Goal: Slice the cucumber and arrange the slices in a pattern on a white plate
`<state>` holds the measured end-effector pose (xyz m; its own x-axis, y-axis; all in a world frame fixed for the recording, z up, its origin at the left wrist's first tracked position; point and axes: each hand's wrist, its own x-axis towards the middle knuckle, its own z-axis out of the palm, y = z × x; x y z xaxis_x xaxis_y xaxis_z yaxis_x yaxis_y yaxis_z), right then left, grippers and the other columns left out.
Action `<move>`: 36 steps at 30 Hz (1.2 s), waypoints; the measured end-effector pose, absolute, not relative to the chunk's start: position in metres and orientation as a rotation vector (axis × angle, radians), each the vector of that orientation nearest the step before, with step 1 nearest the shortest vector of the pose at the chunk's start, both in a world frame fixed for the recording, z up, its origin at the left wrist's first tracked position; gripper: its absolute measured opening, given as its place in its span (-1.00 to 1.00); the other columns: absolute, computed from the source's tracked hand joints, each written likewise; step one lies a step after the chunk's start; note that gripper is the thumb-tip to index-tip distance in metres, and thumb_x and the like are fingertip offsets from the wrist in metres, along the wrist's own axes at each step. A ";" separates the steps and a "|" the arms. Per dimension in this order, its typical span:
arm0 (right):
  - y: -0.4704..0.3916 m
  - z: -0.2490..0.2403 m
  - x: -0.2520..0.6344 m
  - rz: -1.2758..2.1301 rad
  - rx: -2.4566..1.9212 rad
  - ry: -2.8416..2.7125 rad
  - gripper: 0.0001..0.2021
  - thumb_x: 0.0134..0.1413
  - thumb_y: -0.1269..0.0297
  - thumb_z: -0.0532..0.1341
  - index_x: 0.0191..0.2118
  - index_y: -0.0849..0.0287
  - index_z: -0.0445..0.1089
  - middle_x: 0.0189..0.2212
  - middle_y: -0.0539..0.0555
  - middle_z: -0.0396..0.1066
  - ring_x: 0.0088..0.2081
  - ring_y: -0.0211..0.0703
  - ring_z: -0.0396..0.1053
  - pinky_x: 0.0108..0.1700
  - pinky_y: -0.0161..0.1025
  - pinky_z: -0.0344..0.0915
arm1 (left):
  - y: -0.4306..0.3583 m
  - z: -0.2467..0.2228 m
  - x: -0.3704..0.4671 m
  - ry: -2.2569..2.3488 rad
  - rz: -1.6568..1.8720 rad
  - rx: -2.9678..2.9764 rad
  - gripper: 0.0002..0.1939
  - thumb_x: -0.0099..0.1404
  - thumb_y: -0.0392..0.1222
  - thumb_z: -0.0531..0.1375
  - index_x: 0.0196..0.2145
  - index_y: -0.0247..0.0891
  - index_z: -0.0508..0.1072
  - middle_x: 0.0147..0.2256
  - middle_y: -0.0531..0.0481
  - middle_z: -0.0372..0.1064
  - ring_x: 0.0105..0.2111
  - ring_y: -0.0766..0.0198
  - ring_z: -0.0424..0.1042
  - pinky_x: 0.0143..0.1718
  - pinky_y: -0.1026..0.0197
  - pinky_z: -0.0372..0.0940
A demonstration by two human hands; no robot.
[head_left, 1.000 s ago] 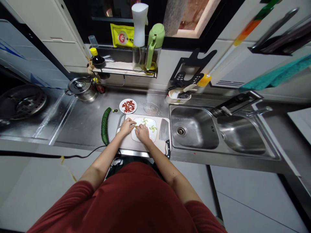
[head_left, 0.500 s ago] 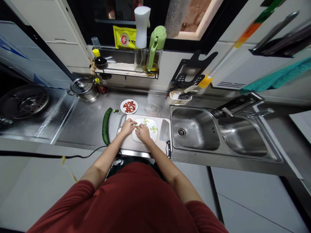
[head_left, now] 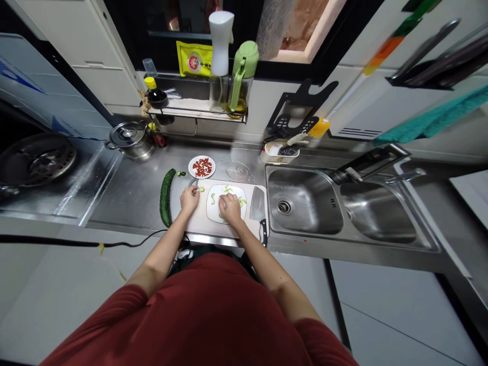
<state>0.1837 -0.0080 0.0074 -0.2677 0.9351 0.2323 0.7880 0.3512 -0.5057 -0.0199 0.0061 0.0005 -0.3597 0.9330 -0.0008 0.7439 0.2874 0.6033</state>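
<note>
My left hand is at the left part of the pale cutting board, its fingertips pinched on a small cucumber slice. Right beside those fingertips lies another cucumber slice. Over the white plate is my right hand, fingers curled together and pointing down; whatever they hold is hidden. Thin green-edged cucumber slices are arranged on the plate in small fan shapes, partly covered by that hand. A kitchen knife with a black handle rests on the board's right side.
A whole cucumber lies left of the board. Behind are cucumber end pieces and a small plate of red diced pieces. The double sink is at right, a lidded pot at back left, a bottle shelf above.
My left hand has moved left off the white plate to the slices on the board. My right hand stays over the plate, and slices at the plate's left side are now uncovered.
</note>
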 end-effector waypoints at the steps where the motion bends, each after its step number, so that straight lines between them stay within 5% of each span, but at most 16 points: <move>1: -0.009 0.008 0.186 0.393 -1.483 -2.096 -0.76 0.23 0.31 0.08 -0.12 0.17 0.48 -0.24 0.14 0.40 -0.17 -0.02 0.23 -0.09 -0.14 0.17 | 0.006 0.002 -0.019 2.237 0.709 1.491 -0.71 0.25 -0.16 0.12 -0.10 -0.15 0.50 -0.24 -0.05 0.44 -0.20 0.18 0.40 -0.10 0.18 0.22; 13: -0.027 0.017 0.215 0.390 -1.436 -1.848 -0.78 0.21 0.35 0.07 -0.22 0.16 0.47 -0.33 0.11 0.41 -0.22 -0.05 0.25 -0.13 -0.17 0.22 | 0.015 0.011 0.004 2.413 0.428 1.497 -0.66 0.27 -0.05 0.10 -0.04 -0.13 0.45 -0.06 -0.18 0.39 -0.03 -0.03 0.34 0.02 -0.09 0.13; 36: -0.036 0.015 0.219 0.491 -1.468 -1.815 -0.73 0.22 0.31 0.02 -0.20 0.18 0.47 -0.31 0.13 0.40 -0.18 -0.05 0.26 -0.08 -0.15 0.22 | 0.026 0.006 0.005 2.357 0.524 1.478 -0.78 0.16 -0.21 0.20 -0.19 -0.16 0.41 -0.13 -0.13 0.42 -0.04 -0.01 0.33 -0.02 -0.01 0.14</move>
